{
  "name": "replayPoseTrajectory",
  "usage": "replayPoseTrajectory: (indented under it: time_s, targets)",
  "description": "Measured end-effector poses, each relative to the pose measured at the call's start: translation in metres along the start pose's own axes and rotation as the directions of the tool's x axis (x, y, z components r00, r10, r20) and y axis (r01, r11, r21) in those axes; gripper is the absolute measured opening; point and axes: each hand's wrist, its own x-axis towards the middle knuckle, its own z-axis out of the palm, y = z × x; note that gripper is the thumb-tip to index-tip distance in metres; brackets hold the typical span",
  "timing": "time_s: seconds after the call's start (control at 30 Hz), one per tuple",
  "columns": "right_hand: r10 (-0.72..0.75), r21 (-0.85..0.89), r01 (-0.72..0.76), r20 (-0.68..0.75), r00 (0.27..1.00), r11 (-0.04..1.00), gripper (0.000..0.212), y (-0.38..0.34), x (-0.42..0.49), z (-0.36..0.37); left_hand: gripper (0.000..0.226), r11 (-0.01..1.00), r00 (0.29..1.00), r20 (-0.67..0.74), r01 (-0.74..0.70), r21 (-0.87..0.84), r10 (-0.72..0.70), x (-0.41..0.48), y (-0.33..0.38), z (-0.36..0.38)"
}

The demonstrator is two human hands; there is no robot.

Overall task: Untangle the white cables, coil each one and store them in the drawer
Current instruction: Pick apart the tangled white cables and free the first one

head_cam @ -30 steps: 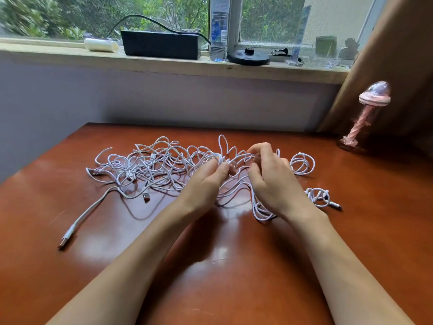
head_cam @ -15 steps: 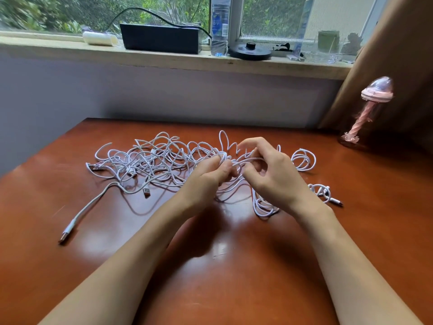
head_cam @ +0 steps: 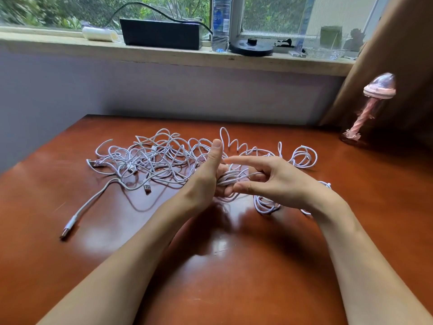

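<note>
Since a second ago the left hand (head_cam: 208, 179) has rolled upright off the desk, its thumb now standing up, and the right hand (head_cam: 281, 181) has stretched its forefinger out toward it.

The brown table (head_cam: 234, 277) fills the lower view. A pale windowsill (head_cam: 164, 55) runs across at 12 o'clock and carries a black box (head_cam: 161, 34) and a clear water bottle (head_cam: 220, 22). The white cables (head_cam: 150, 160) lie in one loose tangle on the table, spreading from the centre toward 10 o'clock, with a small loop bunch (head_cam: 304, 156) out at 2 o'clock. The hands are together at the centre, touching. The left hand's fingers curl round a bunch of strands; the right hand's lower fingers hook the same strands, its thumb straight beneath. A pink mushroom-shaped ornament (head_cam: 375, 95) stands at the table's 2 o'clock corner. One cable trails to 8 o'clock, ending in a plug (head_cam: 66, 231) flat on the wood.
</note>
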Motion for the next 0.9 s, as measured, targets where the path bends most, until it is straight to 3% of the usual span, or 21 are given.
replayPoseTrajectory:
  time_s: [0.17,0.47,0.53,0.67,0.9]
  targets:
    - [-0.04,-0.032,0.038,-0.067,0.997,0.999,0.03,0.001,0.003,0.002,0.098,0.999,1.0,0.004,0.012,-0.047,-0.012,0.001,0.001,0.001]
    - [-0.064,-0.014,0.062,-0.235,0.97,0.998,0.017,0.014,0.01,-0.003,0.103,0.993,0.996,-0.024,-0.092,-0.076,0.09,0.006,0.0,0.002]
    - [-0.109,-0.059,0.097,-0.264,0.958,0.994,0.015,0.017,0.012,-0.004,0.084,0.99,0.991,-0.056,-0.125,-0.058,0.122,0.007,-0.001,0.002]
    - [-0.124,-0.089,0.102,-0.294,0.948,0.991,0.019,0.021,0.01,-0.01,0.027,0.979,0.972,-0.121,-0.206,-0.011,0.203,0.007,-0.004,0.002]
    - [-0.1,-0.001,0.106,-0.328,0.939,0.994,0.018,0.022,0.012,-0.003,0.022,0.966,0.944,-0.22,-0.257,-0.017,0.247,0.008,-0.006,-0.004]
